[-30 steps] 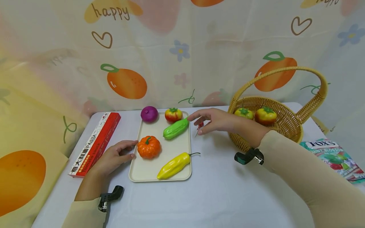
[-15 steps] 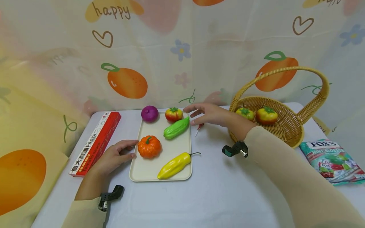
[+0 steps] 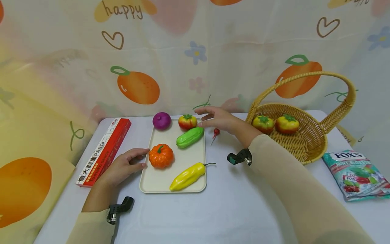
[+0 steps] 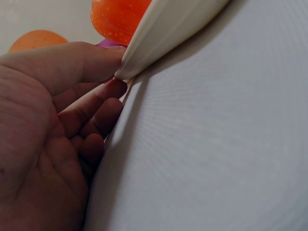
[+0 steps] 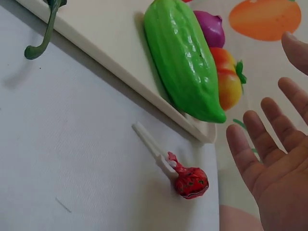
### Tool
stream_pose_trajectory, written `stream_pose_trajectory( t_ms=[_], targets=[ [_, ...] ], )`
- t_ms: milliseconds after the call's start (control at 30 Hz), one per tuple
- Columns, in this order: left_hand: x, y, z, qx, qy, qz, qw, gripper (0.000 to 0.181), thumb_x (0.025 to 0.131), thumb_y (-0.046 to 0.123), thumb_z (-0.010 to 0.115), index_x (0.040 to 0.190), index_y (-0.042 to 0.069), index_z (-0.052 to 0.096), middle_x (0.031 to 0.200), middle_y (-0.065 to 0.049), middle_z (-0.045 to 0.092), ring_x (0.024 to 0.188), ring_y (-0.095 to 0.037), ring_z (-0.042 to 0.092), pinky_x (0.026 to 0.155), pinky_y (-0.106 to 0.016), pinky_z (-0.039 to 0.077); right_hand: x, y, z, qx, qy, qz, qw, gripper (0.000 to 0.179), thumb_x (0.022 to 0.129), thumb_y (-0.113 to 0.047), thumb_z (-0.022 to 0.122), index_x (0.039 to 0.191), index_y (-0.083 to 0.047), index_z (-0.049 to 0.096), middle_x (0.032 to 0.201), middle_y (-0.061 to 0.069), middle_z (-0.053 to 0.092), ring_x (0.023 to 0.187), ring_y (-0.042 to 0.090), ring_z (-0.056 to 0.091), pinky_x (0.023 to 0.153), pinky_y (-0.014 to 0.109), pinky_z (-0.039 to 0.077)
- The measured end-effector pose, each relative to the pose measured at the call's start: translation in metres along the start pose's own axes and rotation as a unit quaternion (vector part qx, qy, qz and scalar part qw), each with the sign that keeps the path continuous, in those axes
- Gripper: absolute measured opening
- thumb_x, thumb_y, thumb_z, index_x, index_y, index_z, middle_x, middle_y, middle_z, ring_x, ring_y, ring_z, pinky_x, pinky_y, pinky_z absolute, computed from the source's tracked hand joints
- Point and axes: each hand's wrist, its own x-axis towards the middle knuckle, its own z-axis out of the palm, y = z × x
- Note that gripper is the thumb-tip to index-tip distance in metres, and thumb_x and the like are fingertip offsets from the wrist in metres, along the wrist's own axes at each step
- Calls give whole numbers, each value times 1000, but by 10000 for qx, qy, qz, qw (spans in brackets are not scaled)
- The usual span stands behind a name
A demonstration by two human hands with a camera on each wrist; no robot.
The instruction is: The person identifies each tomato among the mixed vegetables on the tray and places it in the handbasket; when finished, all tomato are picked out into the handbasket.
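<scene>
My left hand (image 3: 126, 164) pinches the left rim of the cream tray (image 3: 146, 184); in the left wrist view, thumb and fingertips meet at the rim. A small orange pumpkin (image 3: 161, 156) lies on the tray beside that hand. At the far right corner, my right hand (image 3: 220, 119) hovers with its fingers extended, holding nothing. Its fingertips are close to the green cucumber-like vegetable (image 3: 190, 137) and the red-yellow fruit (image 3: 187, 122). A red-wrapped lollipop (image 5: 190, 183) lies on the table just outside the tray. A yellow pepper (image 3: 187, 177) and purple onion (image 3: 161, 121) also occupy the tray.
A wicker basket (image 3: 317, 150) with a tall handle stands at right, holding two red-yellow fruits. Near it lies a FOX'S candy bag (image 3: 356, 174). A red-and-white pasta box (image 3: 105, 150) lies at left. A printed cloth hangs behind the table.
My right hand has moved left and away from me, off the lollipop, which now lies in full view. The left hand stays at the tray's rim.
</scene>
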Motion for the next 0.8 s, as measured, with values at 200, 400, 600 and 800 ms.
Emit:
stream_pose_trajectory(
  t_ms=[200, 400, 600, 800],
  targets=[
    [-3, 0, -2, 0, 54, -6, 10000, 58, 96, 24, 83, 149, 17, 64, 149, -9, 61, 133, -31, 54, 94, -15, 49, 11, 0, 6, 163, 257, 139, 9994, 60, 99, -26, 79, 155, -23, 56, 162, 6, 49, 145, 29, 48, 115, 51, 45],
    [-7, 0, -3, -12, 89, -54, 9999, 57, 96, 23, 83, 149, 17, 64, 148, -9, 61, 132, -31, 54, 94, -14, 48, 26, 4, 14, 249, 449, 70, 9987, 64, 98, -24, 79, 157, -18, 55, 162, 9, 49, 145, 29, 48, 119, 49, 41],
    [-4, -1, -3, 72, 38, 30, 10000, 57, 96, 26, 83, 148, 17, 65, 148, -9, 61, 132, -31, 55, 96, -16, 49, 33, 5, 20, 307, 579, 87, 9978, 67, 97, -24, 81, 157, -15, 53, 163, 11, 49, 147, 30, 47, 120, 50, 40],
    [0, -1, -2, 166, 19, 80, 9998, 55, 96, 26, 82, 148, 18, 65, 148, -6, 62, 134, -29, 55, 102, -22, 46, 38, 4, 24, 288, 574, 160, 9978, 65, 97, -23, 80, 156, -15, 55, 162, 8, 49, 148, 31, 46, 121, 51, 38]
  ],
)
